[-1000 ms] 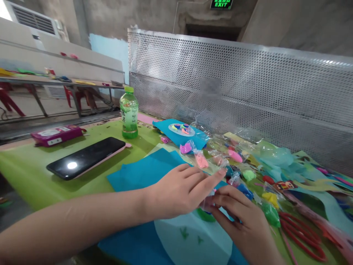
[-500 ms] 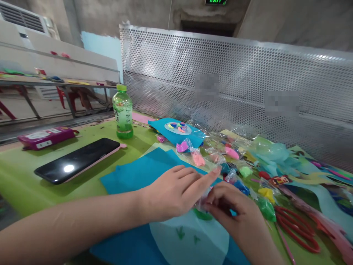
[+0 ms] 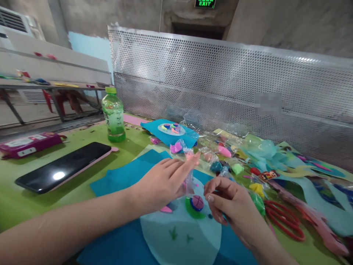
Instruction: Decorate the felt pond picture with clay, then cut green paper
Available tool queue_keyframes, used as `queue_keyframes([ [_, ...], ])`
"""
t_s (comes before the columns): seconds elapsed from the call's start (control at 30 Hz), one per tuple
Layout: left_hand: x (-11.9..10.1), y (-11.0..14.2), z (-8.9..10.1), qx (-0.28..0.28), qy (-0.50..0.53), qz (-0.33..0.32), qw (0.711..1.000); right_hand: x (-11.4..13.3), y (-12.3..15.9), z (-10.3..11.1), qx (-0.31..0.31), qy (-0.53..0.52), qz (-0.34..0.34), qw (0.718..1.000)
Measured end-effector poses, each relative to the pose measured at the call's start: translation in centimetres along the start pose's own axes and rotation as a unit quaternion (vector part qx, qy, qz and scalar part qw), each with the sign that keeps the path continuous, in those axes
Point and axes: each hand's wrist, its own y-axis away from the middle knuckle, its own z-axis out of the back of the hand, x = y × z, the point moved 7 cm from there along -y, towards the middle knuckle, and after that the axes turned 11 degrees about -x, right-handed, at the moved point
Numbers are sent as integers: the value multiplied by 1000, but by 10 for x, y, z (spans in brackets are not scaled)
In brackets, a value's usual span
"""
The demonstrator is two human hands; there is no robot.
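Note:
My left hand (image 3: 162,184) reaches over the craft picture, its index finger stretched forward. A small clear plastic bag (image 3: 189,186) hangs below that finger, held on the thumb side. My right hand (image 3: 234,206) is just to the right, thumb and fingertips pinched together; whatever is between them is too small to make out. Under both hands lies a pale oval paper (image 3: 182,244) on a blue sheet (image 3: 110,239). On the oval sit a round purple-and-blue clay piece (image 3: 197,202), a green clay shape (image 3: 193,212) and a pink clay piece (image 3: 166,209), partly covered by my left hand.
A phone (image 3: 66,165), a purple box (image 3: 31,144) and a green bottle (image 3: 113,117) stand or lie to the left. Behind is another clay picture (image 3: 187,137). Bagged clay (image 3: 237,168) and red-handled scissors (image 3: 284,221) lie right. A perforated metal panel (image 3: 220,73) rises behind.
My hands have moved apart, the bag staying with my left hand. The clay pieces between them now show. The view has turned slightly right.

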Motion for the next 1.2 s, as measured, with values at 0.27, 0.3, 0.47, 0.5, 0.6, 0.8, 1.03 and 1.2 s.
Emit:
queue_keyframes([
  [0.27,32,-3,-20,121,-100,91,983,1,3,-1,3,-32,-33,999],
  [0.3,40,-2,-23,143,-124,113,975,1,2,0,5,-29,-33,999],
  [0.47,82,2,-21,164,-215,220,937,3,0,0,23,1,-15,1000],
  [0.5,89,4,-20,162,-228,235,931,3,-1,0,25,3,-15,1000],
  [0.6,107,8,-16,166,-251,266,916,3,-2,0,19,0,-14,1000],
  [0.8,104,5,-16,151,-232,253,927,5,-4,1,4,-50,2,999],
  [1.03,60,-2,-31,158,-110,151,970,10,-18,22,-36,-32,46,998],
  [1.2,30,-1,-41,187,15,91,978,12,-33,42,-80,4,69,994],
])
